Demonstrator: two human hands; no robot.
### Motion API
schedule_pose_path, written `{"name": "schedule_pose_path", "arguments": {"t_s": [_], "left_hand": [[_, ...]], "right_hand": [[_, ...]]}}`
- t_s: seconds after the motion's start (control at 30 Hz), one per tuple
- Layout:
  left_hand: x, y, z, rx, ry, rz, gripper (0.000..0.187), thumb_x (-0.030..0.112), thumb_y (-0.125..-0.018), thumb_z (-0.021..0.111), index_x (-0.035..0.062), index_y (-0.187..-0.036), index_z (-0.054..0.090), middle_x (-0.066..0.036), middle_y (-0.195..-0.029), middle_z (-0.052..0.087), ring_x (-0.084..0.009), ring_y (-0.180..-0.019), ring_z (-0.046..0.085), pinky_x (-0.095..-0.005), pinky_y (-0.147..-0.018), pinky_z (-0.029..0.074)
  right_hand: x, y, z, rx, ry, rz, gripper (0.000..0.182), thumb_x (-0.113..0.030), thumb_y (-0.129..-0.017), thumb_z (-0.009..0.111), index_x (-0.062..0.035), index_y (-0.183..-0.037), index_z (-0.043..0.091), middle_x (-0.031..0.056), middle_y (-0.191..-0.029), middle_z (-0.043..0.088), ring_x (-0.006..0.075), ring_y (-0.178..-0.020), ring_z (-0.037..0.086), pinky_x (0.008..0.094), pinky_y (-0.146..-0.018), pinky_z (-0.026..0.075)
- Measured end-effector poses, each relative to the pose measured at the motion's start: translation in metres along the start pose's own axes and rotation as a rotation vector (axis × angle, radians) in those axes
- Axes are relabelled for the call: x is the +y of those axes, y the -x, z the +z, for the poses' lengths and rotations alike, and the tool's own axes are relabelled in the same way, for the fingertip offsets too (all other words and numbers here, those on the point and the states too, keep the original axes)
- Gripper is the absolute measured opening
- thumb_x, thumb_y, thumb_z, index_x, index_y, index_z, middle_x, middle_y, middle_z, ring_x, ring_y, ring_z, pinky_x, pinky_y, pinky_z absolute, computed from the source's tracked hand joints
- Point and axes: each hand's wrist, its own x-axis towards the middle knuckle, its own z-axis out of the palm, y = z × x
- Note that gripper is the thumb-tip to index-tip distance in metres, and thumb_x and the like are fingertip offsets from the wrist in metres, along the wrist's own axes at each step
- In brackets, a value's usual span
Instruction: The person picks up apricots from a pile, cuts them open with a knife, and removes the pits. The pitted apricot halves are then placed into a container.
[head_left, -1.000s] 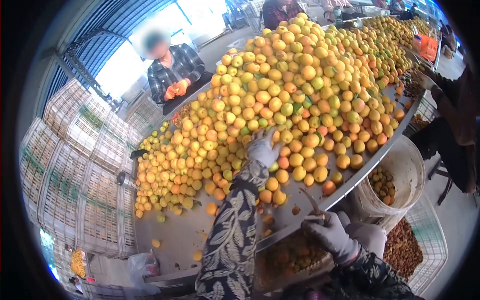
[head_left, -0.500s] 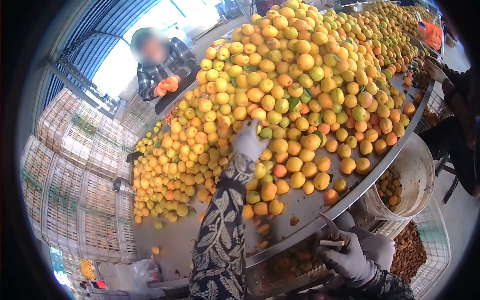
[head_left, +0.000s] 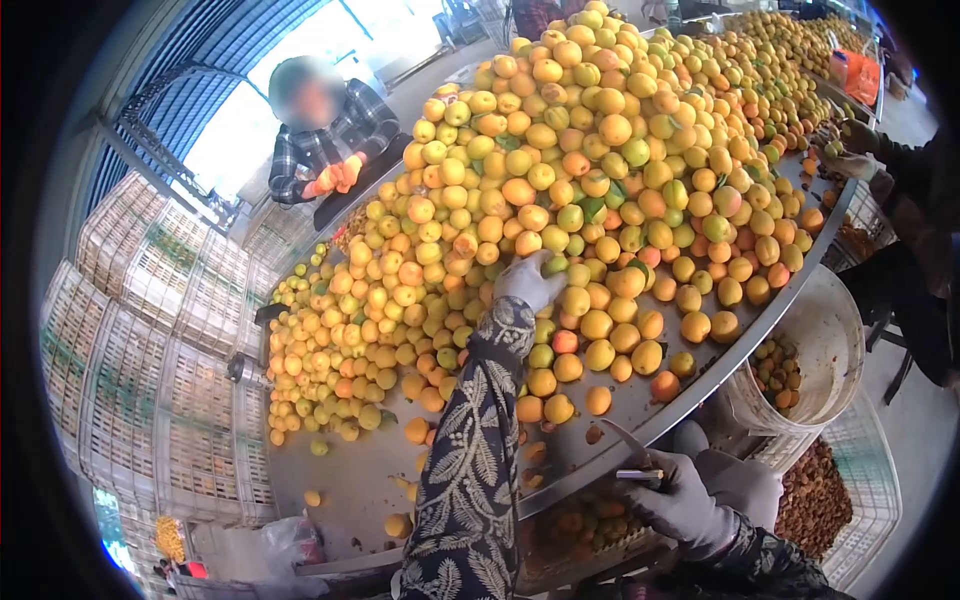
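Observation:
My left hand (head_left: 530,280), in a grey glove, reaches into the near side of a big heap of yellow-orange apricots (head_left: 615,128). Its fingers curl around a greenish apricot (head_left: 554,265); some fingertips are hidden among the fruit. Low on the right, my gloved right hand (head_left: 685,503) is closed on a knife (head_left: 638,474). The curved blade points up and left, close to the rim of the metal table (head_left: 690,408). Pieces of fruit (head_left: 535,453) lie on the tabletop between my hands.
A white bucket (head_left: 835,385) with fruit stands right of the table, above a crate (head_left: 875,480) of brown pits. Fruit fills a crate (head_left: 590,535) under the rim. Stacked crates (head_left: 150,370) line the left. One person (head_left: 335,130) sits opposite, another (head_left: 915,200) works at right.
My left hand has moved slightly right and down, and the greenish apricot has shifted with it. My right hand has moved a little left with the knife.

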Motion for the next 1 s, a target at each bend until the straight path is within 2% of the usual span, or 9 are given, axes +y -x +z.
{"name": "schedule_pose_path", "arguments": {"t_s": [0.27, 0.37, 0.47, 0.67, 0.73, 0.77, 0.87, 0.9, 1.0], "left_hand": [[-0.033, 0.003, 0.004, 0.162, -0.043, 0.127, 0.042, 0.039, -0.08, 0.068, 0.0131, -0.114, 0.065, -0.012, -0.106, 0.066, -0.0259, -0.1, 0.064, -0.0386, -0.085, 0.05], [-0.067, 0.008, -0.003, 0.224, 0.809, 0.067, 0.02, 0.016, -0.086, 0.068, 0.0098, -0.104, 0.064, -0.001, -0.077, 0.06, -0.008, -0.064, 0.056, -0.025, -0.058, 0.046], [-0.082, 0.032, -0.02, 0.238, 0.703, 0.091, 0.018, 0.017, -0.087, 0.067, 0.008, -0.103, 0.063, 0.001, -0.076, 0.057, -0.0058, -0.06, 0.051, -0.0245, -0.054, 0.044], [-0.072, 0.042, -0.02, 0.174, 0.755, -0.038, 0.035, 0.029, -0.082, 0.071, 0.0067, -0.101, 0.053, -0.004, -0.075, 0.059, -0.0161, -0.066, 0.059, -0.0315, -0.061, 0.049], [-0.063, 0.038, -0.012, 0.286, 0.266, 0.074, 0.037, 0.032, -0.084, 0.065, 0.0079, -0.108, 0.051, -0.011, -0.078, 0.064, -0.0289, -0.078, 0.066, -0.0419, -0.07, 0.051], [-0.033, 0.047, -0.032, 0.119, 0.141, -0.021, 0.04, 0.032, -0.084, 0.061, 0.0102, -0.116, 0.05, -0.017, -0.095, 0.065, -0.0372, -0.095, 0.064, -0.0485, -0.081, 0.05], [-0.011, 0.03, -0.022, 0.152, -0.213, 0.125, 0.041, 0.027, -0.084, 0.061, 0.0143, -0.122, 0.051, -0.017, -0.116, 0.059, -0.0341, -0.104, 0.062, -0.0463, -0.084, 0.051], [0.001, 0.024, -0.022, -0.019, -0.362, 0.061, 0.044, 0.022, -0.084, 0.06, 0.0139, -0.126, 0.051, -0.016, -0.131, 0.049, -0.0322, -0.113, 0.057, -0.0446, -0.086, 0.052], [0.026, 0.019, -0.016, -0.102, -0.491, 0.037, 0.044, 0.02, -0.083, 0.061, 0.0112, -0.126, 0.053, -0.014, -0.134, 0.047, -0.0329, -0.116, 0.055, -0.044, -0.086, 0.052]], "right_hand": [[0.002, -0.007, 0.009, 0.098, -0.126, -0.028, 0.026, -0.01, -0.087, 0.067, 0.0033, -0.109, 0.062, -0.0007, -0.089, 0.064, 0.0049, -0.081, 0.057, 0.0217, -0.074, 0.048], [0.012, -0.011, 0.008, 0.099, -0.078, -0.047, 0.023, -0.012, -0.088, 0.067, 0.0032, -0.104, 0.063, -0.0006, -0.089, 0.064, 0.005, -0.082, 0.057, 0.0221, -0.074, 0.048], [0.016, -0.017, 0.016, 0.113, -0.092, -0.035, 0.022, -0.013, -0.088, 0.067, 0.0025, -0.103, 0.064, -0.0009, -0.088, 0.064, 0.005, -0.082, 0.056, 0.0222, -0.074, 0.047], [0.015, -0.013, 0.023, 0.1, -0.084, -0.071, 0.027, -0.012, -0.088, 0.067, 0.0017, -0.111, 0.062, -0.0036, -0.087, 0.062, 0.0036, -0.078, 0.054, 0.0205, -0.07, 0.045], [0.01, -0.011, 0.026, 0.095, -0.082, -0.054, 0.031, -0.012, -0.088, 0.067, 0.0016, -0.115, 0.06, -0.0043, -0.086, 0.061, 0.0031, -0.077, 0.053, 0.0198, -0.069, 0.044], [0.008, -0.011, 0.026, 0.087, -0.078, -0.04, 0.035, -0.012, -0.088, 0.067, 0.0012, -0.119, 0.058, -0.0048, -0.086, 0.06, 0.0026, -0.077, 0.052, 0.0189, -0.069, 0.044], [0.003, -0.011, 0.025, 0.076, -0.079, -0.007, 0.039, -0.012, -0.088, 0.066, 0.0005, -0.124, 0.055, -0.0054, -0.085, 0.06, 0.0014, -0.076, 0.051, 0.0174, -0.067, 0.043], [0.002, -0.011, 0.024, 0.068, -0.085, 0.005, 0.04, -0.011, -0.089, 0.066, 0.0001, -0.126, 0.055, -0.0056, -0.085, 0.059, 0.0009, -0.075, 0.051, 0.0169, -0.066, 0.042], [0.0, -0.011, 0.022, 0.077, -0.021, -0.047, 0.038, -0.01, -0.089, 0.065, -0.0001, -0.125, 0.056, -0.0061, -0.085, 0.058, 0.0006, -0.075, 0.05, 0.0169, -0.066, 0.042]]}}
